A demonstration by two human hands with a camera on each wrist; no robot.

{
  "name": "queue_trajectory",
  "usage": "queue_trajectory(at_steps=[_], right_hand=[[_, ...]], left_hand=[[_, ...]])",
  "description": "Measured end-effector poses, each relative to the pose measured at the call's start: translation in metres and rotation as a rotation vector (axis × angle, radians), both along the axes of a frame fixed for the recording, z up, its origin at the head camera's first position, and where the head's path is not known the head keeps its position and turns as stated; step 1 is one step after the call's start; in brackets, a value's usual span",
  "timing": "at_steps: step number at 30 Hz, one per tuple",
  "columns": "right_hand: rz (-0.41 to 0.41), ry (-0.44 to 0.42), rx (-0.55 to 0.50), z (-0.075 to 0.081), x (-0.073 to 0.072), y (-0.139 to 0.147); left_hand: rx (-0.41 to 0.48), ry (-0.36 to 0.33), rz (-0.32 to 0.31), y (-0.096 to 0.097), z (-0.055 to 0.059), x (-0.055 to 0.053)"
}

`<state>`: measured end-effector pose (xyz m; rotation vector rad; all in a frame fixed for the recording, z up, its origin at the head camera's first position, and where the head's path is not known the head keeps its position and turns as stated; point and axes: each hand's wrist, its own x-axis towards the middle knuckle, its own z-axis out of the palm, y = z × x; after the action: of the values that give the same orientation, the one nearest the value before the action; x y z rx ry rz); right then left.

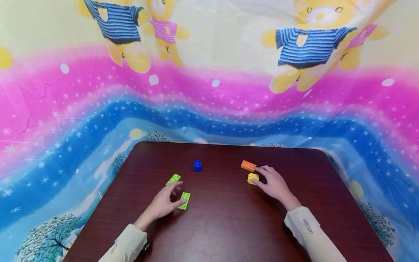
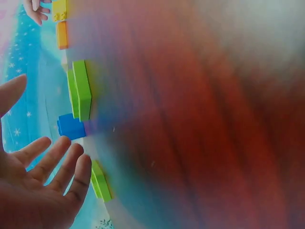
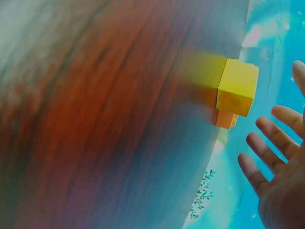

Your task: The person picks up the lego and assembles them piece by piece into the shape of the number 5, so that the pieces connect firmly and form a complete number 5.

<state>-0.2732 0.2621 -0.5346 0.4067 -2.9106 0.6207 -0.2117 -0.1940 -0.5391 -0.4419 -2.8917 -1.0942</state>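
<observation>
My left hand [image 1: 165, 201] hovers with loosely spread fingers over two lime green building bricks. The nearer green brick [image 1: 185, 198] lies by the thumb; the farther green brick [image 1: 174, 178] is partly behind the fingers. In the left wrist view the fingers [image 2: 55, 162] are apart with nothing between them. My right hand [image 1: 274, 183] reaches over a yellow brick [image 1: 252, 178], thumb at its near edge and index finger by an orange brick [image 1: 248, 166]. The right wrist view shows relaxed, spread fingers [image 3: 274, 138] beside the yellow brick, holding nothing.
A blue brick [image 1: 198, 166] stands farther back on the dark brown table [image 1: 216, 225], between the two hands. Behind the table's back edge hangs a cloth [image 1: 209, 94] printed with bears and snowflakes.
</observation>
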Motion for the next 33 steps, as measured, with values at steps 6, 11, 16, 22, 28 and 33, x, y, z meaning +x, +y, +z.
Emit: queue_trajectory(at_steps=[6, 11, 16, 22, 28, 33], right_hand=[[0.011, -0.031, -0.014, -0.007, 0.000, 0.000], [0.015, -0.054, -0.009, -0.007, -0.001, -0.001], [0.036, -0.084, 0.003, -0.004, -0.005, 0.000], [0.049, -0.127, 0.020, -0.006, -0.008, 0.000], [0.047, -0.147, 0.013, -0.010, -0.010, -0.002], [0.053, -0.135, 0.014, -0.009, -0.012, -0.002]], left_hand=[[0.001, -0.076, -0.019, 0.004, -0.005, 0.005], [0.009, -0.119, -0.042, 0.006, -0.007, 0.004], [-0.004, -0.071, -0.077, 0.007, -0.008, 0.002], [-0.040, -0.045, -0.077, 0.008, -0.010, 0.002], [-0.055, -0.040, -0.077, 0.007, -0.011, 0.003], [-0.065, -0.025, -0.081, 0.007, -0.010, 0.002]])
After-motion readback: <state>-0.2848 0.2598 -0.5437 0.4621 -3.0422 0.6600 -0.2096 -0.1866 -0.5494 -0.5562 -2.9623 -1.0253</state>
